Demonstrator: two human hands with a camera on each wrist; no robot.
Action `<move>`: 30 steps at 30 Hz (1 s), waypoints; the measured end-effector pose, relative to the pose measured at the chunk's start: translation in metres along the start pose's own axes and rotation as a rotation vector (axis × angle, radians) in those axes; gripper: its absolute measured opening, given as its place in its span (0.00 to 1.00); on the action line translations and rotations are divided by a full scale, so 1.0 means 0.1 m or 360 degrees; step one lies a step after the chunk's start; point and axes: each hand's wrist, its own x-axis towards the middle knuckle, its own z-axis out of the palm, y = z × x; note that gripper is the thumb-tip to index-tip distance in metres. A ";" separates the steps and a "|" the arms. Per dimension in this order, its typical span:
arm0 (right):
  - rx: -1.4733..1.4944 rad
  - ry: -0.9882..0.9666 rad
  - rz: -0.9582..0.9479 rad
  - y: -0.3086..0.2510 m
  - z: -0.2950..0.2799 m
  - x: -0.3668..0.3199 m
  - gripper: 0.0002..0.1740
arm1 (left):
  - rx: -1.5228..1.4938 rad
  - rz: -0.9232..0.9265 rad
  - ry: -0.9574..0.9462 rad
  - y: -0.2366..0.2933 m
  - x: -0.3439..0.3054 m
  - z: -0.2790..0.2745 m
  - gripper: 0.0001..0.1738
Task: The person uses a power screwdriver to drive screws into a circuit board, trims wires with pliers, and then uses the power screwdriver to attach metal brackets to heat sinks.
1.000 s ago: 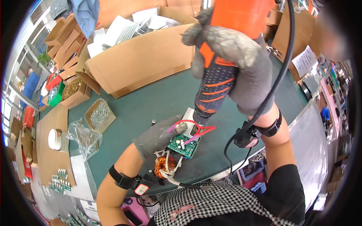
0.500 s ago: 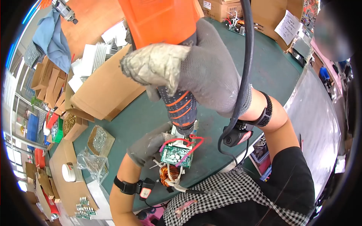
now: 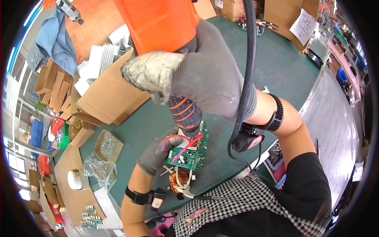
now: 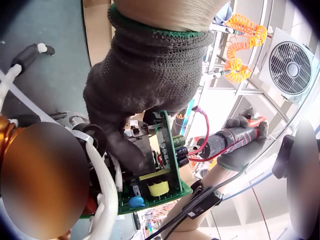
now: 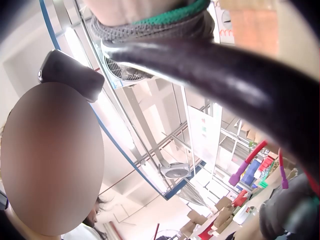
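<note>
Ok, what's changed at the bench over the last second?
The green circuit board appears tilted, showing more of its pin-studded side at right; the looped red wires with purple ends jut less past it. The head view has swung too. No grip changed: the grey-gloved right hand still holds the orange-and-black power driver, the grey-gloved left hand the board.
</note>
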 end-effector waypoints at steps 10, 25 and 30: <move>-0.0396 0.0080 -0.0186 0.07 0.02 0.03 0.26 | -0.0029 0.0077 0.0005 0.01 0.00 0.02 0.13; -0.0322 0.0026 -0.0133 0.07 0.06 0.03 0.27 | -0.0097 0.0003 -0.0051 -0.14 0.03 -0.05 0.11; -0.0342 0.0051 -0.0176 0.11 0.13 0.06 0.23 | -0.0097 -0.0020 0.0019 -0.05 0.00 -0.01 0.12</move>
